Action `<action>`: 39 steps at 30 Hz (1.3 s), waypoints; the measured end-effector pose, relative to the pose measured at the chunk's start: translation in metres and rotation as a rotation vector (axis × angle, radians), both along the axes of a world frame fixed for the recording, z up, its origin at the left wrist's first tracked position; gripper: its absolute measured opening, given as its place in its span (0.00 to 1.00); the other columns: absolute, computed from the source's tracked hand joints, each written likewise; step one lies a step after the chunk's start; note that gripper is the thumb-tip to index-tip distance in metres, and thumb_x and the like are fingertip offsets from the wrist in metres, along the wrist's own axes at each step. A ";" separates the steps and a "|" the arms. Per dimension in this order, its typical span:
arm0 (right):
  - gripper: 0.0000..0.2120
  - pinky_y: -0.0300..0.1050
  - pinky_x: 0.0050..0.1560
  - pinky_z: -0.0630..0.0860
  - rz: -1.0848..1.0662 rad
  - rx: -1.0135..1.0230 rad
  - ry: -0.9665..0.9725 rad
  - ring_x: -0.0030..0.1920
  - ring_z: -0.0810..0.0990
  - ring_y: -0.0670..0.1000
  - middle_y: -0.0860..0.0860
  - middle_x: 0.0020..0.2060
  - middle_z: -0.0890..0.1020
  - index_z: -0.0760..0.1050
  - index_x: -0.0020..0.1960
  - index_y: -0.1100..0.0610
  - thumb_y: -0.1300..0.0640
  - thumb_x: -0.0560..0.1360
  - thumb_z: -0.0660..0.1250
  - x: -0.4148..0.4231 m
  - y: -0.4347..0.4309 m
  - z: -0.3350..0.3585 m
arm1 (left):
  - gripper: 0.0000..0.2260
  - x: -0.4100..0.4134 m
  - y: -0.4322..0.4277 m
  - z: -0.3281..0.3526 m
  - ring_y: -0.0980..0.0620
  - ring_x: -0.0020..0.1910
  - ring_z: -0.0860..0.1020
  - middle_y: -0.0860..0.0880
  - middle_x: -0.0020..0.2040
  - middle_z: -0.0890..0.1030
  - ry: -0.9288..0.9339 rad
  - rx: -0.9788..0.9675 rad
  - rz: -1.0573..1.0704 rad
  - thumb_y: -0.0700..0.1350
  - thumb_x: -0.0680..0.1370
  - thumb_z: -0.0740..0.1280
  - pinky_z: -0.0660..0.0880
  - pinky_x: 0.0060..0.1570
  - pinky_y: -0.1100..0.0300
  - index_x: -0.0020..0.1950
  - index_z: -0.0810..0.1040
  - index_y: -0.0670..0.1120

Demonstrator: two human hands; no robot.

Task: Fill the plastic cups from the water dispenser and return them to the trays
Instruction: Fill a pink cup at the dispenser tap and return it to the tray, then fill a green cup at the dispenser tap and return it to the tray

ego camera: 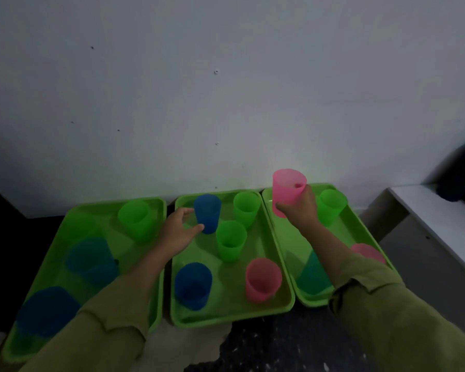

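My right hand (pixel 298 210) is wrapped round the lower half of a pink cup (pixel 287 189), fingers and thumb curled about it. It holds the cup clear above the back corner of the right tray (pixel 341 237), tipped a little to one side. I cannot tell whether there is water in it, so I judge it wise to bring it upright and carry it level. My left hand (pixel 179 229) is spread, thumb and fingers apart and closed on nothing, with the thumb tip at or just beside the wall of a blue cup (pixel 207 213) that stands upright at the back of the middle tray (pixel 226 291). To take it well I should close round its body, not its thin rim, and lift straight up. The far green cup (pixel 247 208) stands near it on the right and the near green cup (pixel 231 244) just in front, so a sideways drag could knock either over. The water dispenser is not in view, so each hand has to carry its cup steadily to it.
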State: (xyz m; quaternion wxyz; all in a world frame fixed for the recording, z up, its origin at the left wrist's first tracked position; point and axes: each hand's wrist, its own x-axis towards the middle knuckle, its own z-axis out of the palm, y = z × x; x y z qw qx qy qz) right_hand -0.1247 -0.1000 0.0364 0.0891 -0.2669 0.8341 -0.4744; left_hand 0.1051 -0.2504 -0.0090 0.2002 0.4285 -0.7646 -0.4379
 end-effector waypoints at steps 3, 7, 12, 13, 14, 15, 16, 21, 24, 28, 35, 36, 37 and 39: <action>0.11 0.50 0.32 0.76 -0.054 0.015 -0.085 0.34 0.74 0.54 0.51 0.31 0.74 0.72 0.38 0.60 0.69 0.60 0.72 -0.036 -0.011 -0.026 | 0.23 -0.011 -0.004 -0.010 0.47 0.65 0.71 0.44 0.66 0.73 0.025 -0.003 0.052 0.42 0.73 0.72 0.68 0.61 0.55 0.66 0.70 0.42; 0.35 0.53 0.47 0.79 -0.163 0.074 -0.209 0.53 0.75 0.58 0.59 0.55 0.75 0.65 0.64 0.64 0.66 0.60 0.75 -0.066 -0.026 -0.055 | 0.22 -0.022 -0.007 -0.017 0.47 0.65 0.71 0.45 0.66 0.73 0.058 -0.019 0.110 0.42 0.73 0.72 0.68 0.61 0.55 0.65 0.70 0.42; 0.33 0.47 0.49 0.76 -0.220 0.135 -0.293 0.56 0.75 0.60 0.59 0.58 0.74 0.64 0.65 0.64 0.68 0.63 0.73 -0.076 -0.036 -0.083 | 0.22 -0.027 -0.005 -0.019 0.48 0.66 0.71 0.45 0.66 0.73 0.061 -0.028 0.132 0.41 0.73 0.71 0.67 0.61 0.57 0.66 0.69 0.42; 0.32 0.47 0.48 0.76 -0.228 0.139 -0.306 0.56 0.75 0.60 0.59 0.58 0.74 0.64 0.64 0.64 0.68 0.63 0.73 -0.076 -0.037 -0.087 | 0.22 -0.027 -0.004 -0.019 0.49 0.66 0.71 0.45 0.66 0.73 0.059 -0.026 0.132 0.42 0.74 0.71 0.67 0.62 0.56 0.66 0.69 0.43; 0.31 0.48 0.49 0.76 -0.233 0.139 -0.315 0.56 0.76 0.61 0.60 0.58 0.75 0.64 0.63 0.64 0.68 0.63 0.73 -0.075 -0.038 -0.091 | 0.22 -0.027 -0.004 -0.019 0.49 0.66 0.70 0.45 0.67 0.72 0.055 -0.023 0.134 0.42 0.74 0.71 0.67 0.62 0.56 0.66 0.69 0.43; 0.31 0.50 0.50 0.77 -0.237 0.143 -0.314 0.56 0.76 0.61 0.60 0.59 0.75 0.64 0.64 0.64 0.68 0.63 0.73 -0.076 -0.039 -0.095 | 0.22 -0.027 -0.003 -0.019 0.49 0.66 0.70 0.45 0.67 0.72 0.050 -0.020 0.133 0.42 0.74 0.70 0.67 0.62 0.55 0.66 0.69 0.43; 0.32 0.51 0.51 0.76 -0.237 0.154 -0.312 0.56 0.76 0.62 0.61 0.59 0.75 0.64 0.64 0.64 0.68 0.64 0.73 -0.075 -0.039 -0.096 | 0.22 -0.026 -0.003 -0.019 0.49 0.66 0.70 0.46 0.67 0.72 0.044 -0.017 0.131 0.42 0.74 0.70 0.68 0.62 0.54 0.66 0.69 0.44; 0.30 0.47 0.45 0.75 -0.227 0.255 -0.295 0.48 0.76 0.57 0.57 0.52 0.75 0.65 0.65 0.64 0.63 0.66 0.73 -0.073 -0.040 -0.100 | 0.23 -0.025 -0.002 -0.019 0.49 0.67 0.70 0.47 0.67 0.72 0.030 -0.032 0.107 0.42 0.74 0.70 0.67 0.61 0.56 0.67 0.68 0.44; 0.31 0.50 0.52 0.78 -0.263 0.189 -0.379 0.53 0.77 0.60 0.59 0.56 0.76 0.65 0.64 0.65 0.67 0.65 0.74 -0.070 -0.038 -0.099 | 0.24 -0.027 -0.004 -0.018 0.49 0.67 0.70 0.46 0.67 0.72 0.016 -0.068 0.084 0.42 0.73 0.71 0.67 0.61 0.58 0.67 0.68 0.43; 0.27 0.45 0.42 0.76 -0.285 0.149 -0.491 0.50 0.78 0.58 0.60 0.55 0.77 0.68 0.62 0.68 0.68 0.66 0.72 -0.064 -0.035 -0.097 | 0.25 -0.036 -0.006 -0.011 0.49 0.66 0.70 0.46 0.66 0.72 0.005 -0.168 0.062 0.42 0.73 0.72 0.66 0.60 0.61 0.67 0.69 0.42; 0.05 0.40 0.27 0.64 -0.164 0.226 -0.531 0.30 0.67 0.48 0.52 0.32 0.70 0.72 0.46 0.65 0.62 0.75 0.63 -0.036 -0.024 -0.101 | 0.25 -0.074 -0.003 0.008 0.51 0.62 0.71 0.47 0.63 0.72 -0.003 -0.324 -0.051 0.46 0.72 0.73 0.69 0.61 0.58 0.66 0.69 0.45; 0.05 0.40 0.28 0.64 -0.105 0.256 -0.506 0.30 0.67 0.48 0.52 0.31 0.70 0.71 0.42 0.64 0.63 0.75 0.62 -0.031 -0.023 -0.102 | 0.26 -0.080 -0.002 0.008 0.50 0.61 0.72 0.47 0.62 0.72 -0.032 -0.359 -0.081 0.47 0.71 0.73 0.69 0.61 0.58 0.66 0.69 0.45; 0.07 0.40 0.29 0.64 -0.056 0.292 -0.481 0.30 0.67 0.49 0.52 0.31 0.69 0.68 0.39 0.62 0.64 0.75 0.62 -0.027 -0.021 -0.104 | 0.27 -0.087 -0.003 0.009 0.50 0.61 0.72 0.47 0.62 0.73 -0.069 -0.396 -0.112 0.48 0.70 0.74 0.69 0.61 0.58 0.66 0.69 0.45; 0.10 0.42 0.31 0.67 0.044 0.403 -0.418 0.31 0.68 0.50 0.52 0.31 0.69 0.66 0.36 0.60 0.64 0.76 0.61 -0.022 -0.018 -0.109 | 0.31 -0.099 -0.002 0.006 0.48 0.63 0.70 0.47 0.63 0.72 -0.186 -0.446 -0.173 0.52 0.69 0.74 0.67 0.63 0.54 0.67 0.67 0.47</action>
